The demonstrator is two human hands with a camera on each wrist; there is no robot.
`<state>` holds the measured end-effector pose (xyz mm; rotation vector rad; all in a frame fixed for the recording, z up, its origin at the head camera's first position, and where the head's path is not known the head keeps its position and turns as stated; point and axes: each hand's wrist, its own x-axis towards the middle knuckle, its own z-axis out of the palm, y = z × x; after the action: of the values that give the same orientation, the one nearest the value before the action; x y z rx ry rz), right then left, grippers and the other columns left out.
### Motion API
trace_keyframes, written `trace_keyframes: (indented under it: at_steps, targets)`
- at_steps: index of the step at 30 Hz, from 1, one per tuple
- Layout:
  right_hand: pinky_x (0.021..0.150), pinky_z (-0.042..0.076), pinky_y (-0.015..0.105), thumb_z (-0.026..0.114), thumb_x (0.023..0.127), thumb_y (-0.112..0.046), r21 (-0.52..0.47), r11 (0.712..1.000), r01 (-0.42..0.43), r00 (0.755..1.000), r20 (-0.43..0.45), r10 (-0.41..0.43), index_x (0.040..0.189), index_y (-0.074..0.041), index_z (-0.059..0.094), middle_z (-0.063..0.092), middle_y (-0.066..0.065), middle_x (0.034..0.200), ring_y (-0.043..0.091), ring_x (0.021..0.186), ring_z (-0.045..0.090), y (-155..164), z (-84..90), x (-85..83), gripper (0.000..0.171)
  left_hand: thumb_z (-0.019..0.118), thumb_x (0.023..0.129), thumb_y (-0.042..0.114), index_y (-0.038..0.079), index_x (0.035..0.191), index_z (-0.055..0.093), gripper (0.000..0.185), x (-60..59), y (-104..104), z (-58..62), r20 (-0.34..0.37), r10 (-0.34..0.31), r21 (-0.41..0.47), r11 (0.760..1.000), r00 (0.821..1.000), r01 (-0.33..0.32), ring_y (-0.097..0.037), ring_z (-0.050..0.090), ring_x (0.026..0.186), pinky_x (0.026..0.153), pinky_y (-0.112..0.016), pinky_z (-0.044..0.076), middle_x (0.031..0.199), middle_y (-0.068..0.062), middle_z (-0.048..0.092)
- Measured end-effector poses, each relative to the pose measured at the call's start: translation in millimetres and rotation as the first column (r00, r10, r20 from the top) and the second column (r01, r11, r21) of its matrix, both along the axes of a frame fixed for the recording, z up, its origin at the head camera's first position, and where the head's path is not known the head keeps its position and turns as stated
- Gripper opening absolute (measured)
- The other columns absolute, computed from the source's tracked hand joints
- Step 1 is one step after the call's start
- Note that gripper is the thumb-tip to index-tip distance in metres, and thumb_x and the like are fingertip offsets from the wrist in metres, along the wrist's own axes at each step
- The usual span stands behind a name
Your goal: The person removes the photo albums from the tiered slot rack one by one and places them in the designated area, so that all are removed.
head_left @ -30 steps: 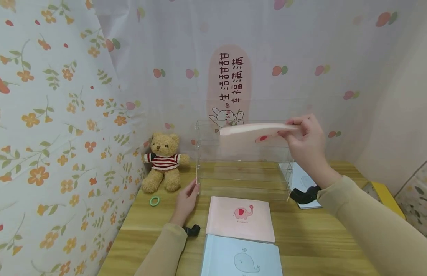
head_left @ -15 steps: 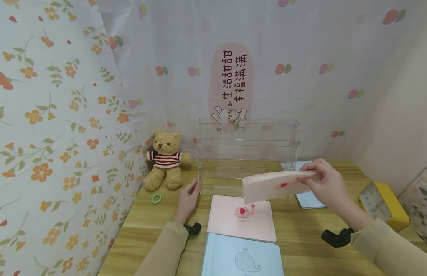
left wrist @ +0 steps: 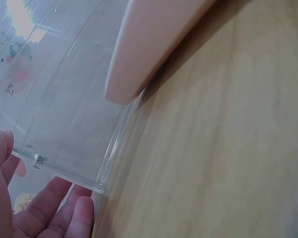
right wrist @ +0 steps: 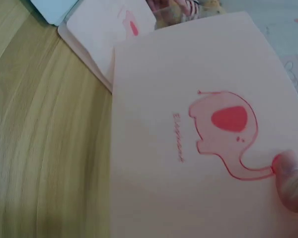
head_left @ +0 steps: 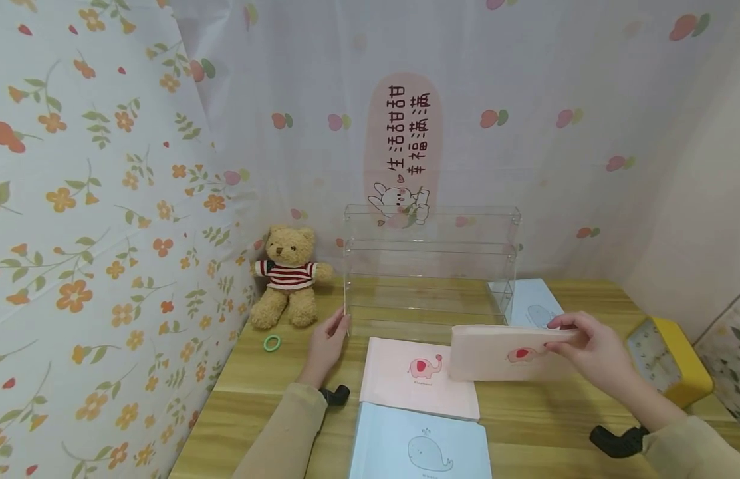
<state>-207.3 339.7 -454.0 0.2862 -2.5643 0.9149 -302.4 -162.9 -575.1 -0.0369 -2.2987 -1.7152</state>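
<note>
My right hand (head_left: 591,346) pinches a pink notebook (head_left: 489,352) with an elephant on its cover. The notebook hangs on its long side low over the table, in front of the rack's right part. In the right wrist view my thumb (right wrist: 290,183) presses on the cover by the trunk. My left hand (head_left: 328,349) holds the left side of a clear acrylic tiered rack (head_left: 429,249); the left wrist view has its fingers (left wrist: 47,203) along the side panel's outer face. Another pink elephant notebook (head_left: 399,386) lies flat before the rack, partly overlapped by the held one.
A blue whale notebook (head_left: 399,442) lies at the table's front, against the flat pink one. Behind the rack's right end is another blue notebook (head_left: 531,299). A teddy bear (head_left: 288,276) and green ring (head_left: 272,343) are left, a yellow clock (head_left: 675,359) right.
My right hand has brought the pink notebook down from the rack's upper tiers and rightward, to low over the table. The left hand stays at the rack's side.
</note>
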Motion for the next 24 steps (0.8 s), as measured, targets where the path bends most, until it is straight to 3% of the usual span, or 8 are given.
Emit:
trace_keyframes:
  at_steps: [3,11,15,21,24]
  targets:
    - [0.072,0.045,0.010,0.097,0.083,-0.011,0.019,1.000,-0.014,0.997,0.074,0.012,0.112,-0.015,0.077,0.073,-0.012,0.106,-0.018,0.092,0.052,10,-1.4,-0.5,0.035,0.070,0.111,0.032,0.016,0.152,0.068,0.044,0.0,0,-0.9,0.002,-0.002,-0.004,1.000,1.000,0.002,-0.032,0.075,0.128,0.107,-0.044,0.061,0.141,-0.013,0.077]
    - [0.077,0.058,0.015,0.091,0.091,-0.019,0.033,0.989,-0.143,0.951,0.282,0.128,0.126,-0.012,0.076,0.076,0.018,0.129,-0.018,0.101,0.061,29,6.4,-3.6,0.038,0.070,0.111,0.032,0.015,0.151,0.069,0.044,0.2,1,-0.7,-0.002,0.005,-0.010,1.000,1.000,-0.005,-0.031,0.075,0.127,0.107,-0.044,0.062,0.140,-0.013,0.077]
    - [0.079,0.059,0.016,0.089,0.094,-0.021,0.043,0.978,-0.203,0.924,0.340,0.177,0.127,-0.013,0.078,0.077,0.010,0.126,-0.016,0.104,0.061,38,9.3,-6.5,0.036,0.070,0.111,0.031,0.015,0.151,0.069,0.044,0.2,1,0.1,0.005,-0.002,0.007,1.000,1.000,0.002,-0.032,0.075,0.128,0.108,-0.045,0.061,0.141,-0.014,0.077]
    - [0.078,0.063,0.020,0.087,0.096,-0.018,-0.013,0.965,-0.261,0.881,0.406,0.243,0.132,-0.006,0.077,0.074,-0.016,0.119,-0.008,0.097,0.072,52,9.0,-8.0,0.040,0.071,0.110,0.032,0.018,0.151,0.069,0.043,-0.7,1,-0.6,0.013,-0.004,0.012,1.000,1.000,0.003,-0.031,0.074,0.130,0.108,-0.044,0.061,0.142,-0.013,0.076]
    - [0.078,0.063,0.020,0.087,0.095,-0.019,-0.005,0.969,-0.247,0.877,0.425,0.226,0.134,-0.005,0.077,0.077,-0.010,0.124,-0.007,0.097,0.073,58,8.1,-8.5,0.042,0.071,0.110,0.033,0.020,0.151,0.069,0.043,-1.8,1,-1.7,0.022,0.002,0.016,1.000,1.000,-0.003,-0.030,0.074,0.130,0.109,-0.045,0.061,0.142,-0.011,0.077]
